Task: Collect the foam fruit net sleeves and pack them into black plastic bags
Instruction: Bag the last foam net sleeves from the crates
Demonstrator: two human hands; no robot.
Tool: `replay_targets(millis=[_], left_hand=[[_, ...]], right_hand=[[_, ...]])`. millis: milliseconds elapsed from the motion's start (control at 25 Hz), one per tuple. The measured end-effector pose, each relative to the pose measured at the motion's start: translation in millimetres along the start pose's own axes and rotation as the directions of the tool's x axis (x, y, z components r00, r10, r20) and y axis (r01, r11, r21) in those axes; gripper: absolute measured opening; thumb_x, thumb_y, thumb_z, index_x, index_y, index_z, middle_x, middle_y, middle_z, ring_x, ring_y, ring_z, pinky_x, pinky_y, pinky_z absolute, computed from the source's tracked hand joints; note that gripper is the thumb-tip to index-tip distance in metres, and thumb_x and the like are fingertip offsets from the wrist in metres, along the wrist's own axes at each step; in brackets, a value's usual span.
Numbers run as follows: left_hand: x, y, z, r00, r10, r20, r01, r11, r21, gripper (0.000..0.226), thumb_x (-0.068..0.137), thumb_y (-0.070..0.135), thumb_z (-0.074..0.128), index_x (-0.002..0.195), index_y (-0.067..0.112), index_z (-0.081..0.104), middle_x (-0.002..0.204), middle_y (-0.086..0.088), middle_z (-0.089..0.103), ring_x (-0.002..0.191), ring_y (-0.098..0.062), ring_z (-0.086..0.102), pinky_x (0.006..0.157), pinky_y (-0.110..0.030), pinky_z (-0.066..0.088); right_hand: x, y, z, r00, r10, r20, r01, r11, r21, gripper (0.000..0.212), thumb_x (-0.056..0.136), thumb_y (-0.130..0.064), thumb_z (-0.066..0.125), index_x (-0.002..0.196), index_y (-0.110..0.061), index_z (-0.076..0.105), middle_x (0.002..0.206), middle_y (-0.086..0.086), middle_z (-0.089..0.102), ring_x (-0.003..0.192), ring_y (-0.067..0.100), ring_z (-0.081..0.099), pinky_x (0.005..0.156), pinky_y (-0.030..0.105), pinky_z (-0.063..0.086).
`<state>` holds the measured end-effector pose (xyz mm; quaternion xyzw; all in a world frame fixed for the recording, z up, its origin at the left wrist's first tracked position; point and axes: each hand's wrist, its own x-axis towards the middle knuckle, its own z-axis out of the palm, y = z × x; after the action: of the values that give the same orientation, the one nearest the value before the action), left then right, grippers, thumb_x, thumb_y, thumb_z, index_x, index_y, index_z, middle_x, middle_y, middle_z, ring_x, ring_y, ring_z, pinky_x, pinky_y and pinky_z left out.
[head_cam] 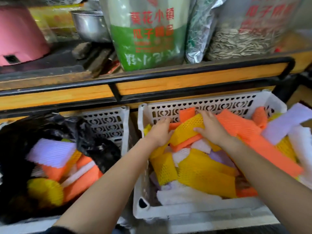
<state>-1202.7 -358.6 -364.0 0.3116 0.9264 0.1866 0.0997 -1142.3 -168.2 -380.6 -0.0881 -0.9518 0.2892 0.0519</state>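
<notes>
Deep in the right-hand crate now, up by its far wall: gripping a stack of yellow and orange foam net sleeves between left hand and right hand, with fingers curled round either end. Heaped underneath, loose sleeves in yellow, orange, white, lilac. Alongside, in the left crate, packed sleeves inside the open black plastic bag.
</notes>
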Motion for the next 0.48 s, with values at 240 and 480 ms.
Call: replay_targets(millis=[240, 480], left_hand=[[36.3, -20.5, 18.3, 0.986, -0.1, 0.135, 0.087, 0.991, 0.099, 0.037, 0.099, 0.019, 0.039, 0.136, 0.014, 0.038, 0.14, -0.013, 0.045, 0.126, -0.03, 0.044, 0.106, -0.044, 0.035], [43.1, -19.7, 28.8, 0.987, -0.147, 0.068, 0.134, 0.977, 0.165, 0.032, 0.096, 0.033, 0.048, 0.123, 0.017, 0.049, 0.127, -0.007, 0.053, 0.116, -0.025, 0.052, 0.1, -0.04, 0.042]], right_hand=[[5.2, 24.4, -7.9, 0.981, 0.143, -0.131, -0.136, 0.989, 0.066, 0.05, 0.088, -0.023, 0.064, 0.132, -0.006, 0.048, 0.127, 0.019, 0.055, 0.123, 0.034, 0.043, 0.091, 0.036, 0.038], [5.5, 25.8, -20.2, 0.922, 0.206, -0.329, -0.19, 0.978, 0.082, 0.049, 0.094, -0.031, 0.054, 0.129, 0.003, 0.047, 0.122, 0.023, 0.054, 0.123, 0.037, 0.037, 0.094, 0.043, 0.036]])
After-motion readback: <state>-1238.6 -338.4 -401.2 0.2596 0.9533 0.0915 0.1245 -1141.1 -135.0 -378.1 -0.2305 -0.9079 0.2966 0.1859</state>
